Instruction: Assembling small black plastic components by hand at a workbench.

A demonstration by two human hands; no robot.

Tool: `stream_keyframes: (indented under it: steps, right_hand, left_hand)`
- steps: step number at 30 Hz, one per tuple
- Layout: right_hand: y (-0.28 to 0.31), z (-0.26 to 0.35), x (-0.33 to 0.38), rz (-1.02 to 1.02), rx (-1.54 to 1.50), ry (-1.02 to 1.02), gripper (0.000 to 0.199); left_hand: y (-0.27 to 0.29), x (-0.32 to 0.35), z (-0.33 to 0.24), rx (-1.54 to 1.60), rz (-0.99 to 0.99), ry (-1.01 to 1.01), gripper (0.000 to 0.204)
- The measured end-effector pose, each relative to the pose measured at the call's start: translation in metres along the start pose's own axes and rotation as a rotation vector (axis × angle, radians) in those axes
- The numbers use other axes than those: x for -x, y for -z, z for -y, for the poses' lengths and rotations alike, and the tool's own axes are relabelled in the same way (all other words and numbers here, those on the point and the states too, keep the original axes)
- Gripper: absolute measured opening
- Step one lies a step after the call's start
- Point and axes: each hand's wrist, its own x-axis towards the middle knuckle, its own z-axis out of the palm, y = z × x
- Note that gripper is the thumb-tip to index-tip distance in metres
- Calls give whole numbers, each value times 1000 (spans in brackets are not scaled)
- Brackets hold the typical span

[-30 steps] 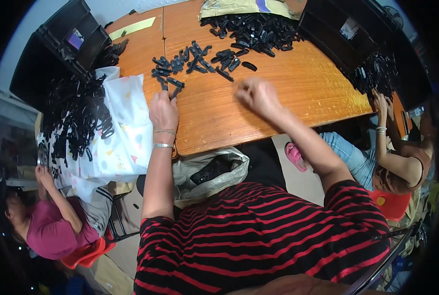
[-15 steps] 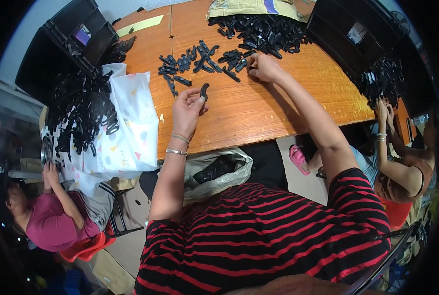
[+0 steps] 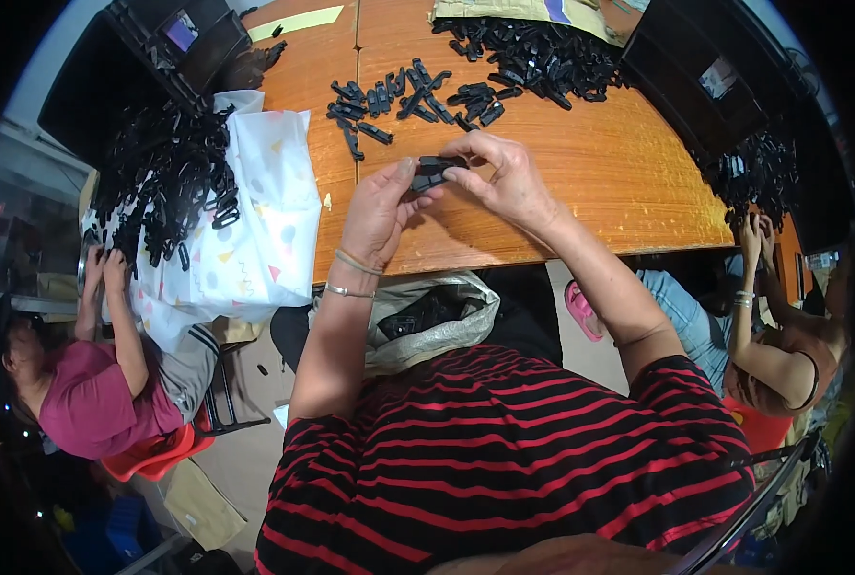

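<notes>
Together, fingers of both hands pinching black pieces, long axis sideways (roughly)

No writing can be read; labels on black bins (both small) are blurred.

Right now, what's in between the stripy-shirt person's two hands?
In the head view, small black clip-like parts sit between the left hand and right hand, pinched by both.

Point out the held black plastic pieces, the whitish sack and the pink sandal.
Black plastic pieces point(image 3: 429, 178): head view, on their middle.
Whitish sack point(image 3: 488, 301): head view, right rim.
Pink sandal point(image 3: 582, 309): head view, visible middle.
</notes>
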Motion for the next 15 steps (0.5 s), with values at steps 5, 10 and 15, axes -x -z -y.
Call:
stream_keyframes:
  steps: [5, 10, 15]
  right_hand:
    - [-12, 2, 8, -61, -126, -155, 23]
    - [-17, 5, 10, -33, -164, -234, 23]
    - [-19, 8, 10, -48, -191, -251, 24]
  left_hand:
    - [-14, 13, 9, -82, -52, -181, 29]
    - [-6, 10, 14, -204, -92, -284, 34]
    - [-10, 12, 14, -243, -49, -362, 33]
